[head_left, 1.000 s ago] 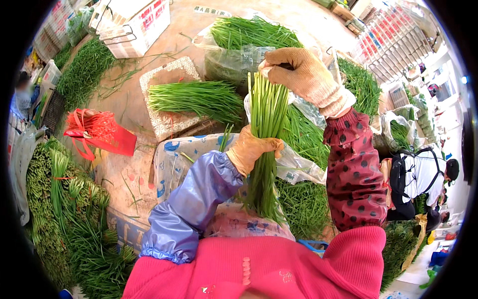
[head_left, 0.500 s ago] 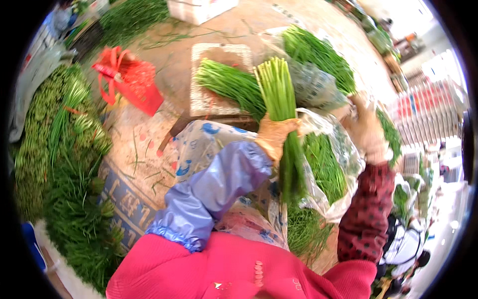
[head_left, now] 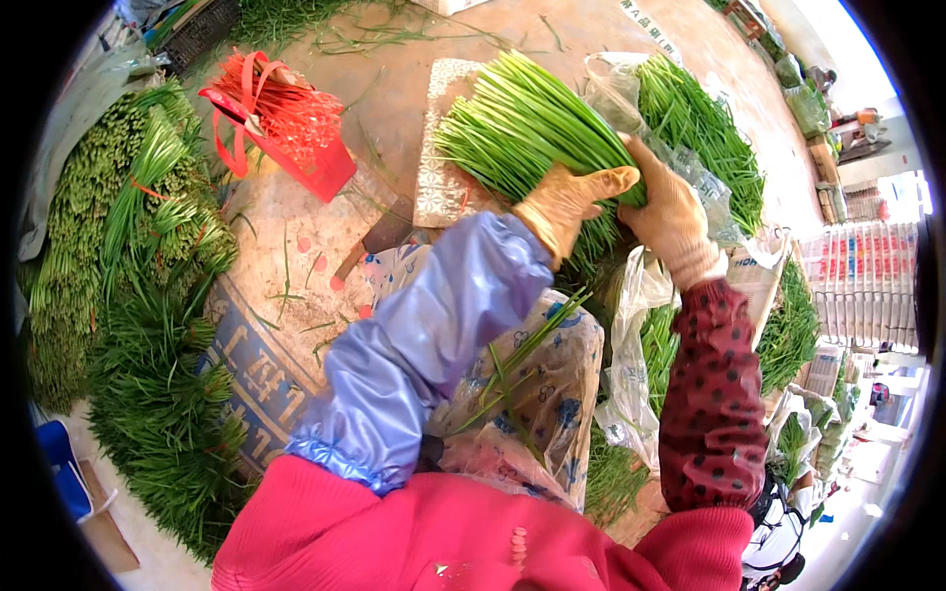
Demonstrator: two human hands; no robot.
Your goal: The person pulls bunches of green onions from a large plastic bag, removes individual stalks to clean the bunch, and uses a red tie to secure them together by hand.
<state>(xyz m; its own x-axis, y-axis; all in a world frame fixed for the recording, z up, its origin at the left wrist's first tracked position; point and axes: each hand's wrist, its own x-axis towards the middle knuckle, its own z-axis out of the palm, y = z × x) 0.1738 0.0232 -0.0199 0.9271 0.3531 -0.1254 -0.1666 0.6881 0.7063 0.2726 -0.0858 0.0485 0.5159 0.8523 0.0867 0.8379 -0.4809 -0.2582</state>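
Both gloved hands, the left hand (head_left: 567, 202) and the right hand (head_left: 670, 212), had lowered the upright chive bundle (head_left: 527, 128) sideways over the white tray (head_left: 439, 167), fingers closed around its stems, suggesting a finished bunch being laid down.

Green chives (head_left: 532, 128); tan gloves on both hands, left (head_left: 567, 202) and right (head_left: 672, 219). Lilac left sleeve (head_left: 424, 335), maroon black-dotted right sleeve (head_left: 711, 394), pink jacket (head_left: 394, 537), red basket (head_left: 281, 123).

Both gloved hands, left hand (head_left: 564, 200) and right hand (head_left: 672, 214), closed around a bundle of green chives (head_left: 527, 128); left of the bundle, a red basket (head_left: 286, 128) on the floor.
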